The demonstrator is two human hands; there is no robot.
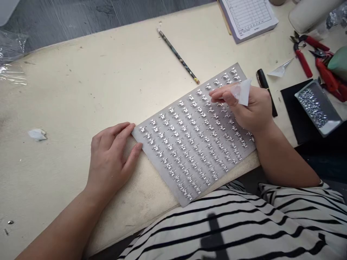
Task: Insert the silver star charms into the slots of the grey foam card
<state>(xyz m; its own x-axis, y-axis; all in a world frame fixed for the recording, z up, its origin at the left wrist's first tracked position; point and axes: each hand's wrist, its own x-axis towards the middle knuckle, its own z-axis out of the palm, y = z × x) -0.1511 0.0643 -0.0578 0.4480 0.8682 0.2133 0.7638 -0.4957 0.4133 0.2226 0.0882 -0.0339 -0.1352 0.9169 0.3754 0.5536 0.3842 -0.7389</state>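
Note:
A grey board (162, 168) lies tilted on the table, covered with rows of small shiny silver star-like pieces (196, 147). My left hand (112, 153) rests beside its left corner, fingers stretched out, with the index finger and thumb touching the board's edge. Over the upper right part of the board, my right hand (253, 108) is closed around a small white cone (245, 91) of paper or film. The cone's wide end sticks up from the fingers; its tip is hidden. Some silver pieces are covered by this hand.
Beyond the board lies a patterned pencil (178, 55). To the right are a black pen (261, 79), another white cone (281, 68), red-handled pliers (303, 62) and a clear box (319, 107) of tiny silver beads. A notepad (251, 20) sits at the back; a white scrap (37, 134) lies left.

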